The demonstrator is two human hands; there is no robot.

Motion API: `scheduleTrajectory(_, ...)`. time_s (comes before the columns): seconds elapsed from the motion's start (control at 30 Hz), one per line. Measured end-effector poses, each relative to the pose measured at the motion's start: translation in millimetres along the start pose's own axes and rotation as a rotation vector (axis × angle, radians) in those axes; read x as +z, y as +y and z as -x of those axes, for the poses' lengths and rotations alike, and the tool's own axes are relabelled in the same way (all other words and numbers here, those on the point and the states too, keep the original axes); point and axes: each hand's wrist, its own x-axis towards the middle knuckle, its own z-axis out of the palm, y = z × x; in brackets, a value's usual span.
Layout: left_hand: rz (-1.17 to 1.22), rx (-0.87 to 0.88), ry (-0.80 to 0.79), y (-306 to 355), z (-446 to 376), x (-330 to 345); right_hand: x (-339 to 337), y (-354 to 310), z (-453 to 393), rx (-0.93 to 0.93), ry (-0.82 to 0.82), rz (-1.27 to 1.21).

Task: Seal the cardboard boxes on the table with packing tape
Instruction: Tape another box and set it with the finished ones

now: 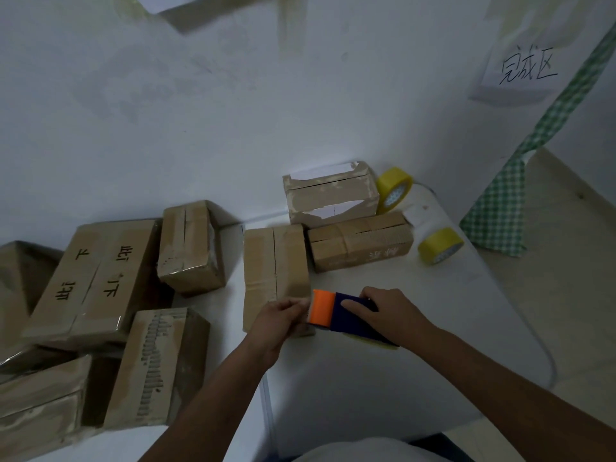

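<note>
At the near end of the box on the table, the left hand pinches the tape end while the right hand grips the dispenser; a loose pinch could let the tape wrinkle or miss the seam.
</note>
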Motion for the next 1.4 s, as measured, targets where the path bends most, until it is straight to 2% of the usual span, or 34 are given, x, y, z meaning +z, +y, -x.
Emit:
scheduleTrajectory(0.23,0.057,0.079,0.090,-7.5,8.2,-13.7,1.9,-7.0,-7.1,-0.091,-0.034,0.076)
scheduleTrajectory(0.33,0.172,0.101,0.275,-8.9,9.8,-46.2,-5.5,5.3,-8.5,-0.095,-0.071,0.188)
scheduleTrajectory(0.4,0.155,0.093,0.356,-14.0,12.6,-72.9,-12.3,15.6,-9.3,-0.081,-0.080,0.239)
scheduleTrajectory(0.6,0.169,0.011,0.420,-31.1,18.2,-89.6,-2.9,13.6,-27.0,-0.093,-0.101,0.293)
scheduleTrajectory(0.8,0.119,0.066,0.518,-40.8,17.1,-85.8,0.2,11.5,-31.9,-0.122,-0.117,0.289)
scheduleTrajectory(1.03,0.077,0.086,0.514,-47.8,13.8,-83.4,-6.8,16.4,-29.1,-0.130,-0.192,0.222)
scheduleTrajectory(1.4,0.123,0.064,0.524,-52.9,6.0,-77.4,1.1,10.7,-48.6,-0.092,-0.154,0.447)
